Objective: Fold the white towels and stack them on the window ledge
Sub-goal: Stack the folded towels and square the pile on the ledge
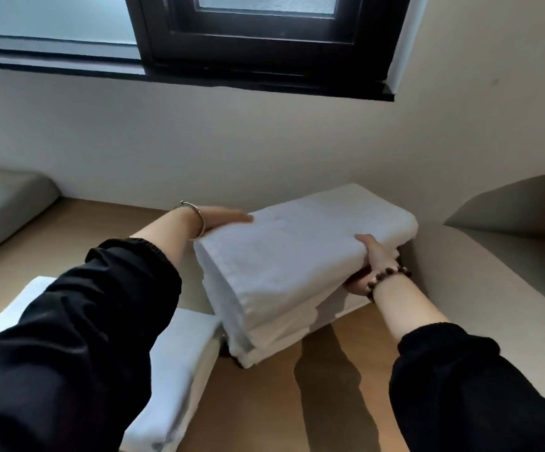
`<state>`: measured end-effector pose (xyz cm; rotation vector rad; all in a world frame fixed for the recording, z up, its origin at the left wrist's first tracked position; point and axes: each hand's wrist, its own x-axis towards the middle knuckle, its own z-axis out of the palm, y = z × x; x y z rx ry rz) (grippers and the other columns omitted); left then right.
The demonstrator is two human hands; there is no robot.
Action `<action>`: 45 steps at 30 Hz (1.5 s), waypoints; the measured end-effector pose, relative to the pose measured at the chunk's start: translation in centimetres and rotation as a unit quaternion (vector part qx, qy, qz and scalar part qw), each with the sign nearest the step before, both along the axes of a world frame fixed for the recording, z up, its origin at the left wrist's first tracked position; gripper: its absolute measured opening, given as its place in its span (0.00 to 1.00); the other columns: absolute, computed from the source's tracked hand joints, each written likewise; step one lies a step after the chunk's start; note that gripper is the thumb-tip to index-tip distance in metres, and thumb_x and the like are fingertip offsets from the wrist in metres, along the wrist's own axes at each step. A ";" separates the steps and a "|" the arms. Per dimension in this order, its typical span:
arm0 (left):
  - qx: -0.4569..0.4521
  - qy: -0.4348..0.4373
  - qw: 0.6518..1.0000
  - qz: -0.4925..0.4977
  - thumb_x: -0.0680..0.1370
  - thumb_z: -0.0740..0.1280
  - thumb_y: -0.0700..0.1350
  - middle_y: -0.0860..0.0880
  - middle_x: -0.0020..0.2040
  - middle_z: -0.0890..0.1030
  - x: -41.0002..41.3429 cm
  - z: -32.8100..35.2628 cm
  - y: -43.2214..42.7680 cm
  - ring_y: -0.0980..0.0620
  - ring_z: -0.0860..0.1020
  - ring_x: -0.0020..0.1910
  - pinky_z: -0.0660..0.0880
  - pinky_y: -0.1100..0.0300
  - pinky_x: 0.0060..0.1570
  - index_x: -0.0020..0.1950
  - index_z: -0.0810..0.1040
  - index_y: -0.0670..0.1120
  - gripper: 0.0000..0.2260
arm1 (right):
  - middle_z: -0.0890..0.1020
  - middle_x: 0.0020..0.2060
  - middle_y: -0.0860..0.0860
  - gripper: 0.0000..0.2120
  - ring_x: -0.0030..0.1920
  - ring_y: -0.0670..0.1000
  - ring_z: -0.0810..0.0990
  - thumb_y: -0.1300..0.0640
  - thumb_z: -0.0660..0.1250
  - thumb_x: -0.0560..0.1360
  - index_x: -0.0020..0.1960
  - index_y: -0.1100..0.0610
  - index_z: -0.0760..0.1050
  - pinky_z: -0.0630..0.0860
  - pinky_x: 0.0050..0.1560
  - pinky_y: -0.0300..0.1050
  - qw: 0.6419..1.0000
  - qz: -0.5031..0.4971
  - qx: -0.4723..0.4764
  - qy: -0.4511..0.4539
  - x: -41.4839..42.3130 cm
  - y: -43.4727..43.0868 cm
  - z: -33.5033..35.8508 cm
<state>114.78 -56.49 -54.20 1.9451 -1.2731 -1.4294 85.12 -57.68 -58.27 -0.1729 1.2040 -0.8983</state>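
1. Two broad surfaces fill the upper view: a pale wall (134, 141) and, set into it, a dark-framed window (264, 31) with frosted panes.
2. Below the wall, a wooden ledge (264, 412) is seen running across the view, with arm shadows cast on it.
3. The foreground is taken up by a black left sleeve (85, 337) and a black right sleeve (476, 386), both pushed up from the wrists.
4. A stack of folded white towels (280, 324) is set on the ledge, its far end close to the wall.
5. The top towel (297, 249) is laid over that stack (whether its full weight rests there cannot be told).
6. A grey cushion (0, 210) is seen at the far left and another grey cushion (518, 207) at the far right.
7. One more white towel (179, 370) lies on the ledge just beside the stack, partly hidden under the left sleeve.
8. The left hand (222, 218) is held flat, fingers straight, against the top towel's left edge.
9. The top towel's right edge is gripped by the right hand (373, 259), thumb above and fingers beneath.
10. A metal bangle (199, 220) is worn on the left wrist and a bead bracelet (385, 280) on the right.
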 end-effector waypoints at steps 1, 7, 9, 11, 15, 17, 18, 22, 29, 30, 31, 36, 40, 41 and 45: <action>-0.005 0.016 0.999 0.042 0.77 0.65 0.53 0.50 0.37 0.84 0.2 -0.2 -0.2 0.54 0.81 0.32 0.75 0.61 0.39 0.47 0.79 0.47 0.11 | 0.78 0.54 0.58 0.32 0.52 0.62 0.79 0.53 0.78 0.62 0.62 0.56 0.69 0.77 0.52 0.61 1.000 -0.019 -0.002 0.006 0.2 0.2 -0.2; 0.066 0.048 0.984 0.160 0.80 0.56 0.60 0.47 0.36 0.76 1.9 -4.3 2.7 0.49 0.74 0.33 0.71 0.58 0.37 0.46 0.75 0.45 0.19 | 0.76 0.48 0.54 0.17 0.47 0.59 0.75 0.50 0.69 0.73 0.56 0.53 0.67 0.72 0.59 0.62 0.997 -0.058 -0.031 0.032 1.9 2.0 -2.3; 0.080 0.096 0.981 0.147 0.78 0.54 0.64 0.47 0.38 0.78 2.0 -5.2 3.8 0.49 0.75 0.38 0.71 0.57 0.43 0.44 0.76 0.46 0.24 | 0.76 0.46 0.54 0.14 0.44 0.58 0.75 0.49 0.69 0.73 0.53 0.53 0.68 0.73 0.56 0.60 0.997 -0.062 -0.033 0.028 2.4 2.1 -1.7; 0.074 0.107 0.982 0.134 0.76 0.56 0.67 0.48 0.45 0.80 2.0 -5.6 4.5 0.49 0.77 0.44 0.71 0.56 0.51 0.47 0.77 0.47 0.24 | 0.77 0.47 0.54 0.14 0.45 0.58 0.76 0.48 0.70 0.71 0.50 0.54 0.70 0.74 0.58 0.60 0.998 -0.061 -0.030 0.010 2.5 2.3 -1.5; 0.050 0.057 0.992 0.101 0.68 0.70 0.66 0.45 0.60 0.78 2.1 -6.1 4.5 0.46 0.80 0.53 0.78 0.57 0.44 0.64 0.73 0.45 0.33 | 0.76 0.51 0.56 0.23 0.49 0.60 0.77 0.48 0.73 0.69 0.58 0.53 0.69 0.76 0.50 0.61 0.997 -0.066 -0.028 -0.020 2.7 2.7 -1.7; 0.039 0.090 0.989 0.110 0.61 0.75 0.63 0.45 0.62 0.76 1.8 -6.0 4.2 0.48 0.80 0.52 0.79 0.57 0.43 0.69 0.70 0.46 0.41 | 0.78 0.51 0.55 0.20 0.49 0.59 0.78 0.47 0.73 0.69 0.55 0.54 0.70 0.77 0.51 0.61 0.997 -0.072 -0.029 -0.026 2.9 2.6 -1.4; 0.023 0.122 0.984 0.129 0.61 0.76 0.60 0.45 0.62 0.76 1.7 -6.0 4.1 0.48 0.80 0.51 0.79 0.56 0.43 0.69 0.70 0.46 0.40 | 0.78 0.50 0.55 0.18 0.50 0.59 0.79 0.47 0.72 0.69 0.52 0.54 0.71 0.77 0.53 0.60 0.996 -0.074 -0.030 -0.031 3.0 2.5 -1.1; -0.019 0.176 0.965 0.195 0.69 0.74 0.54 0.44 0.61 0.76 2.0 -6.2 4.3 0.46 0.79 0.50 0.78 0.54 0.41 0.65 0.73 0.48 0.27 | 0.81 0.47 0.53 0.16 0.49 0.57 0.81 0.45 0.70 0.71 0.50 0.54 0.73 0.77 0.56 0.57 0.997 -0.061 -0.036 -0.015 4.2 2.3 -0.9; -0.020 0.135 0.963 0.233 0.70 0.72 0.56 0.45 0.54 0.78 1.9 -7.8 5.1 0.46 0.79 0.47 0.77 0.52 0.47 0.66 0.71 0.46 0.27 | 0.82 0.50 0.52 0.26 0.50 0.57 0.81 0.39 0.71 0.65 0.56 0.54 0.74 0.77 0.57 0.57 0.996 -0.037 -0.047 0.071 4.6 2.5 -2.8; -0.009 0.098 0.970 0.221 0.70 0.71 0.59 0.45 0.57 0.77 2.0 -8.0 5.3 0.46 0.78 0.49 0.77 0.51 0.48 0.67 0.69 0.46 0.31 | 0.80 0.53 0.53 0.35 0.51 0.58 0.80 0.36 0.73 0.60 0.60 0.54 0.72 0.77 0.56 0.59 0.994 -0.021 -0.048 0.096 4.1 2.5 -3.4; 0.009 0.058 0.978 0.202 0.70 0.70 0.63 0.45 0.60 0.75 2.0 -7.9 5.5 0.45 0.77 0.50 0.75 0.50 0.48 0.69 0.67 0.47 0.34 | 0.79 0.55 0.54 0.46 0.52 0.59 0.79 0.34 0.75 0.53 0.65 0.54 0.69 0.77 0.55 0.60 0.990 -0.007 -0.047 0.132 3.5 2.7 -4.2; 0.100 0.028 0.984 0.146 0.69 0.63 0.71 0.36 0.61 0.75 1.5 -7.6 5.5 0.39 0.78 0.50 0.75 0.53 0.40 0.71 0.66 0.40 0.42 | 0.74 0.63 0.54 0.42 0.60 0.56 0.75 0.31 0.68 0.66 0.71 0.53 0.64 0.73 0.63 0.55 0.979 -0.044 -0.093 0.175 -0.2 3.4 -5.4; 0.099 0.101 0.971 0.194 0.71 0.67 0.66 0.37 0.58 0.77 0.9 -7.3 4.6 0.40 0.79 0.50 0.74 0.51 0.43 0.68 0.68 0.37 0.38 | 0.71 0.65 0.54 0.33 0.65 0.59 0.71 0.42 0.65 0.76 0.74 0.55 0.60 0.69 0.66 0.56 0.995 -0.093 0.012 0.025 -1.2 2.9 -6.9; 0.093 0.110 0.970 0.197 0.72 0.67 0.64 0.39 0.55 0.78 0.6 -7.2 4.2 0.41 0.79 0.47 0.75 0.51 0.43 0.66 0.69 0.38 0.35 | 0.70 0.67 0.56 0.32 0.65 0.60 0.70 0.46 0.66 0.76 0.74 0.56 0.60 0.69 0.66 0.57 0.996 -0.086 0.021 0.002 -1.0 2.9 -7.3; 0.027 0.157 0.960 0.229 0.75 0.67 0.58 0.44 0.51 0.81 -0.1 -7.4 1.4 0.43 0.80 0.49 0.77 0.50 0.52 0.63 0.74 0.41 0.25 | 0.71 0.66 0.54 0.21 0.57 0.56 0.76 0.53 0.60 0.80 0.70 0.59 0.64 0.73 0.51 0.46 0.990 0.014 -0.013 0.136 0.3 1.1 -8.1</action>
